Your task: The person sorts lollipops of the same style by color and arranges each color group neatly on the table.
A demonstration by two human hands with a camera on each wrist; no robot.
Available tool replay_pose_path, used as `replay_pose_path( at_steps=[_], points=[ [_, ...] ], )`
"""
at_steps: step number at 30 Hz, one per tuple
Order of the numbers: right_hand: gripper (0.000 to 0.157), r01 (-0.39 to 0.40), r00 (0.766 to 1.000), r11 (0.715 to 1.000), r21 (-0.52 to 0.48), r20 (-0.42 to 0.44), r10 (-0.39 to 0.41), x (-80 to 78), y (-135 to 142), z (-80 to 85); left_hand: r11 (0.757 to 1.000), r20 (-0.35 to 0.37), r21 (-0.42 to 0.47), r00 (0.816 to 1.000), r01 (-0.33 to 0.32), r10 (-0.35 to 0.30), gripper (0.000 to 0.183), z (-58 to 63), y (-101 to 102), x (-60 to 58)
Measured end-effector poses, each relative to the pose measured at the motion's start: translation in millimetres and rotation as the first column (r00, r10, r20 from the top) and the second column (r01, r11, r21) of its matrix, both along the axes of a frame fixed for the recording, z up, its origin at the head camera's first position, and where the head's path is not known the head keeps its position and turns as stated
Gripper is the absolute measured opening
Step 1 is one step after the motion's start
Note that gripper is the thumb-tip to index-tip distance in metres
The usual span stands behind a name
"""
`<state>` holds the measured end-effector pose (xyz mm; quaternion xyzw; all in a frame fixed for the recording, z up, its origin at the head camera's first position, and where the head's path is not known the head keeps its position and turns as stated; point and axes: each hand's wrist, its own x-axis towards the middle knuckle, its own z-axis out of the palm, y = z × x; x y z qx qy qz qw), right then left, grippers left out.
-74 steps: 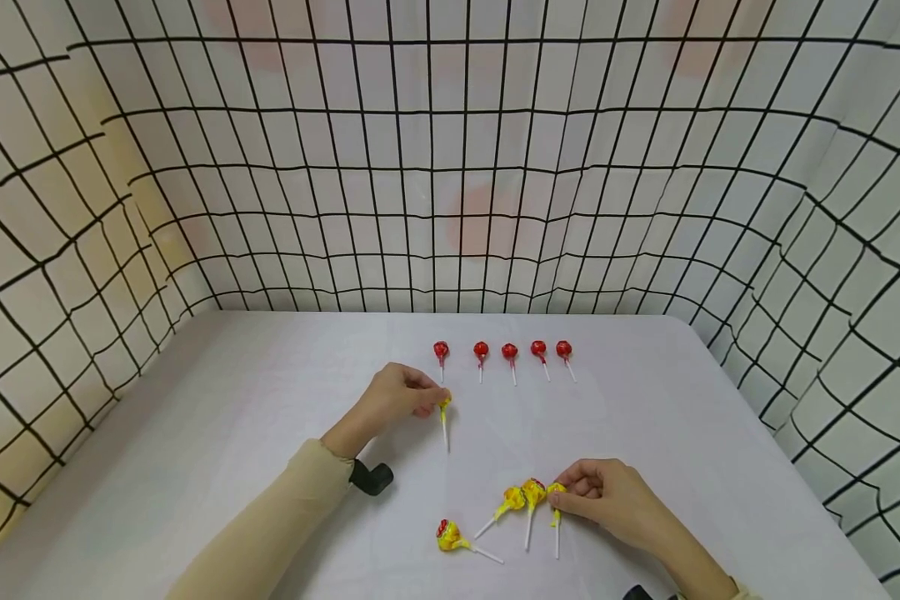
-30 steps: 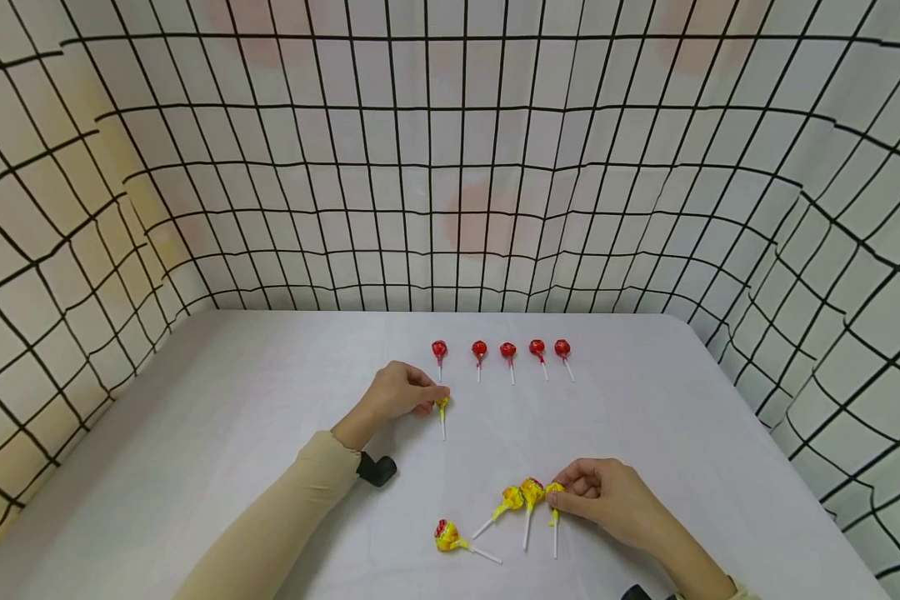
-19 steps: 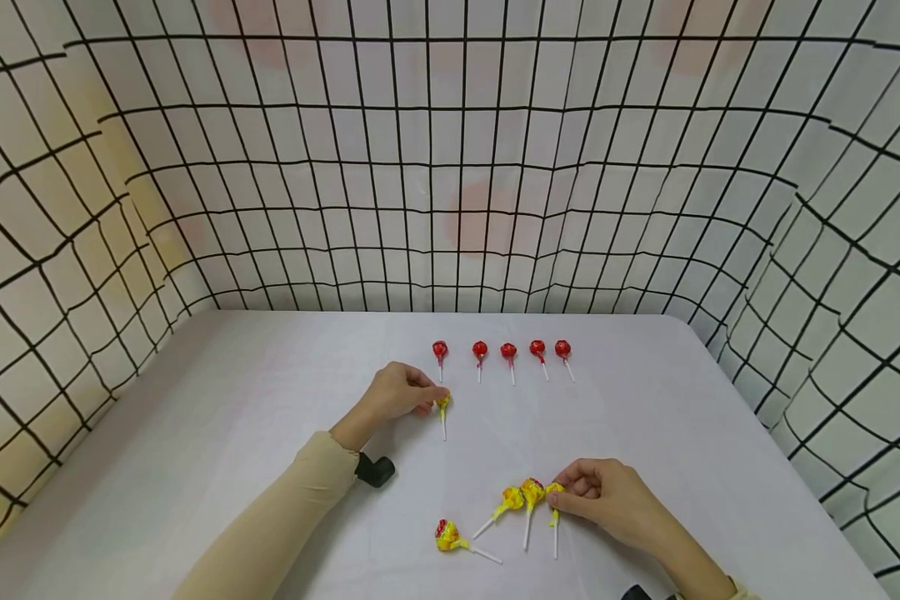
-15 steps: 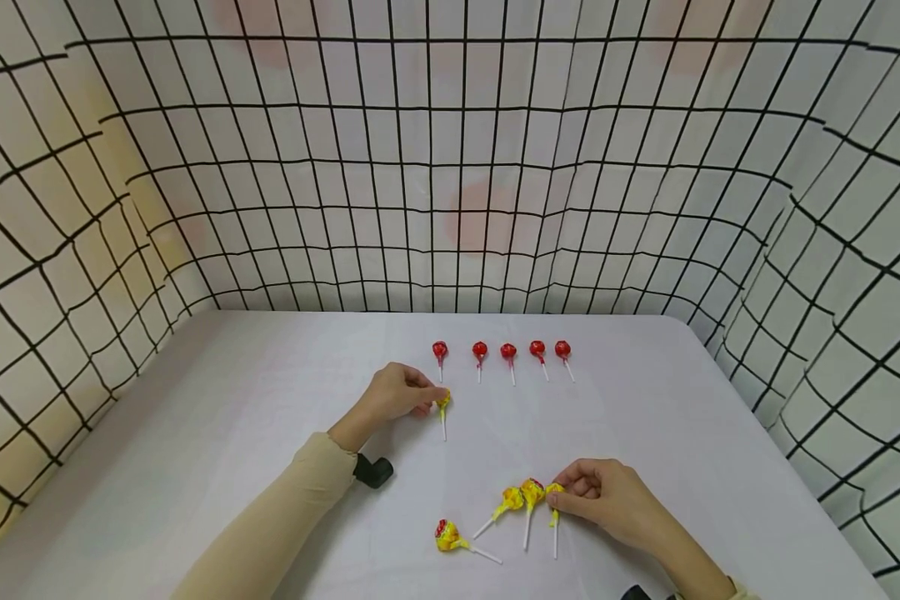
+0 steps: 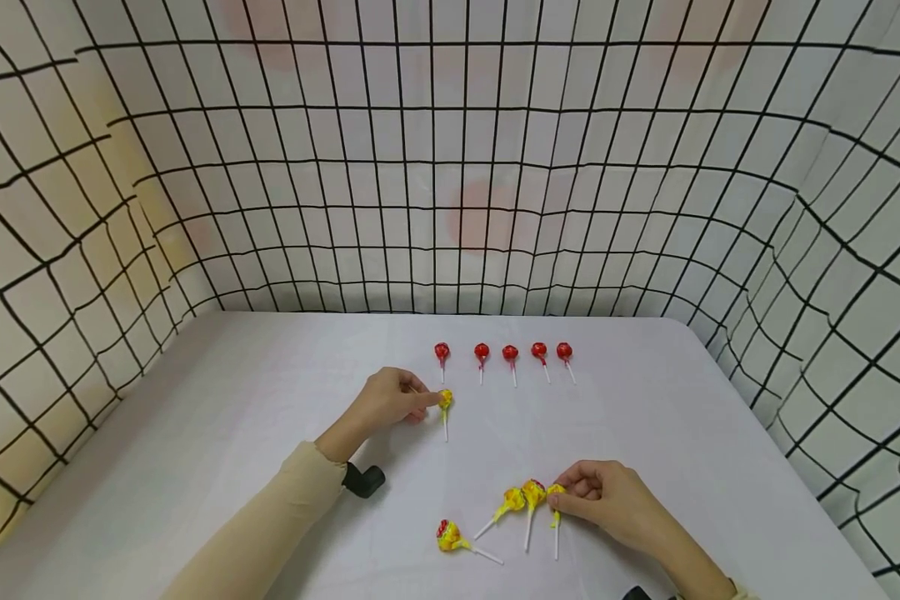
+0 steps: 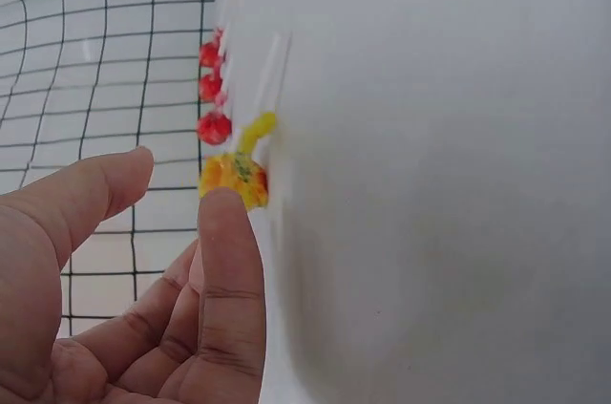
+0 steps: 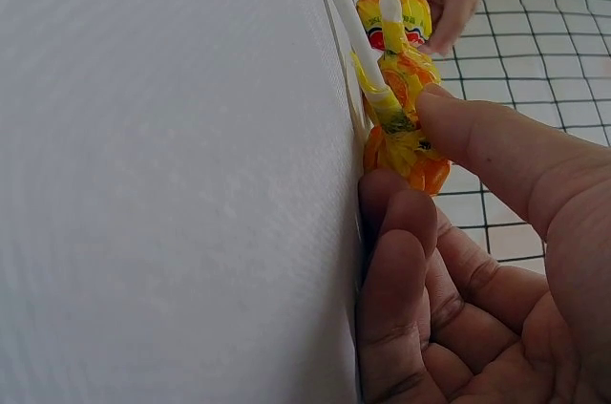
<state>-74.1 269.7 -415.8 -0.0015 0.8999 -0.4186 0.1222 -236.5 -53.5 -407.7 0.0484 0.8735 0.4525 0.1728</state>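
Note:
My left hand point(image 5: 392, 398) is just left of a yellow-wrapped lollipop point(image 5: 446, 400) that lies on the white table below the leftmost red lollipop point(image 5: 441, 351). In the left wrist view the thumb and forefinger stand apart, with one fingertip right at the yellow candy head point(image 6: 234, 180). Nearer the front, my right hand point(image 5: 607, 496) pinches the head of another yellow lollipop point(image 5: 557, 492) between thumb and fingers, its white stick pointing toward me. Two more yellow lollipops, one upright point(image 5: 532, 493) and one slanted point(image 5: 512, 502), lie close against its left side.
A single yellow lollipop point(image 5: 450, 537) lies apart at the front, its stick to the right. Several red lollipops, among them one at the right end point(image 5: 564, 352), form a row along the back. Black-grid white cloth point(image 5: 450, 167) walls the table point(image 5: 270, 350) at the back and sides.
My left hand has let go of the yellow lollipop and drawn slightly left, its fingers parting. That lollipop stays below the red row. The right hand has kept still.

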Motion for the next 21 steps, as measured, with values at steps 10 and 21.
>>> replay_pose_path(
  at_steps=[10,21],
  points=[
    [0.028,-0.009,1.000,1.000,0.001,-0.010,0.009,1.1,0.6,2.9,0.997,-0.024,0.020,0.997,0.079,-0.078,0.026,10.7,-4.8,30.0],
    [0.031,0.007,1.000,1.000,0.017,0.001,-0.007,1.8,-0.5,7.4,0.972,-0.042,0.075,0.975,0.222,-0.220,0.026,19.0,-8.7,70.0]
  ],
)
